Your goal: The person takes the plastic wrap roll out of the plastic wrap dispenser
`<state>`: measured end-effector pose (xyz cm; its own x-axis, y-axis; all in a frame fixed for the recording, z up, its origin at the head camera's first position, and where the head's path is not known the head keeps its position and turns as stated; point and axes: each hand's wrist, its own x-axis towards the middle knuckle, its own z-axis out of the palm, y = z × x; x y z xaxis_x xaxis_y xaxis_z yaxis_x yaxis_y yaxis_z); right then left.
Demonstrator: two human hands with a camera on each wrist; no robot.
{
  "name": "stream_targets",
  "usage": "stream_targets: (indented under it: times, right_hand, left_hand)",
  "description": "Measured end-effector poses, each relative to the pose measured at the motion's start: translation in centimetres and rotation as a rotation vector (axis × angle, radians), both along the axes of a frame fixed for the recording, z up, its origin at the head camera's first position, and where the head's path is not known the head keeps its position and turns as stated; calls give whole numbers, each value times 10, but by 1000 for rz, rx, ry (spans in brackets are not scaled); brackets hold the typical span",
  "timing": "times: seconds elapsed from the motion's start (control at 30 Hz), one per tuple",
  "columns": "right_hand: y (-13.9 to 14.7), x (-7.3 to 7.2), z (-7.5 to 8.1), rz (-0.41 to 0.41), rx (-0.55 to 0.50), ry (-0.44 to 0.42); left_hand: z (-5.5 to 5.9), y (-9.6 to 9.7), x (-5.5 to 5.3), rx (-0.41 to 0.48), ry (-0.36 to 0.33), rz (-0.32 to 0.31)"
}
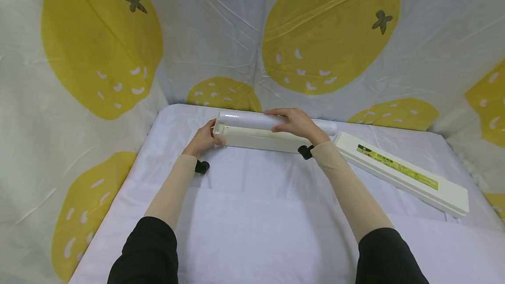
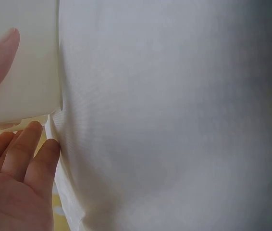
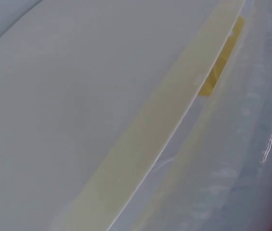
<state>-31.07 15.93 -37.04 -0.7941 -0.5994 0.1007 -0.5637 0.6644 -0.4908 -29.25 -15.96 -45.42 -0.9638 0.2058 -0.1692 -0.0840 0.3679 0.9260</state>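
Observation:
A long, narrow white box (image 1: 256, 143), open at the top, lies near the far edge of the table in the head view. At its left end my left hand (image 1: 203, 139) grips it, thumb on the front wall and the other fingers round the end. My right hand (image 1: 297, 122) holds a shiny roll of cling film (image 1: 252, 121) from above, fingers on the far side and thumb on the near side. The roll lies along the box's back side, overlapping its rim in this view. Up close in the right wrist view, the roll (image 3: 251, 159) runs beside the box wall (image 3: 141, 139).
To the right, a long white lid (image 1: 402, 196) with a green and yellow label (image 1: 396, 168) lies at a slant on the white-covered table (image 1: 252, 231). Behind and at the sides hangs a white curtain (image 1: 213, 34) printed with big yellow fruit.

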Motion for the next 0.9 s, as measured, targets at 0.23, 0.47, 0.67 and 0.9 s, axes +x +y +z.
stream_targets:
  times: [0.23,0.47,0.67,0.9]
  right_hand:
    - [8,1,2,-19,2,1]
    - [18,1,2,-52,-10,-21]
    - [24,3,3,-60,-26,-28]
    - [31,6,4,-71,-34,-18]
  left_hand:
    - [1,1,2,-4,9,2]
    - [4,1,2,-19,17,3]
    - [5,0,2,-25,18,-4]
    - [4,1,2,-33,10,2]
